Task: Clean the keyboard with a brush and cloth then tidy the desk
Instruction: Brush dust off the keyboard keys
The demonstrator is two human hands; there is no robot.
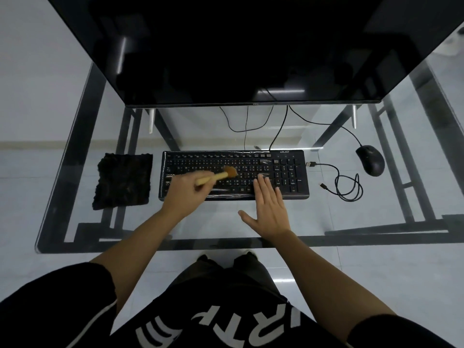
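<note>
A black keyboard (288, 172) lies on the glass desk (200, 222) in front of the monitor. My left hand (187, 189) grips a small wooden-handled brush (226, 173), and its tan bristles touch the keys near the keyboard's middle. My right hand (268, 209) lies flat with fingers spread, its fingertips resting on the keyboard's lower right keys. A dark fuzzy cloth (123, 180) lies flat on the desk just left of the keyboard.
A large dark monitor (226, 46) stands behind the keyboard. A black mouse (371, 160) sits at the right, with a loose coiled USB cable (346, 182) between it and the keyboard. Several cables (251, 121) trail under the monitor. My legs show below the desk's front edge.
</note>
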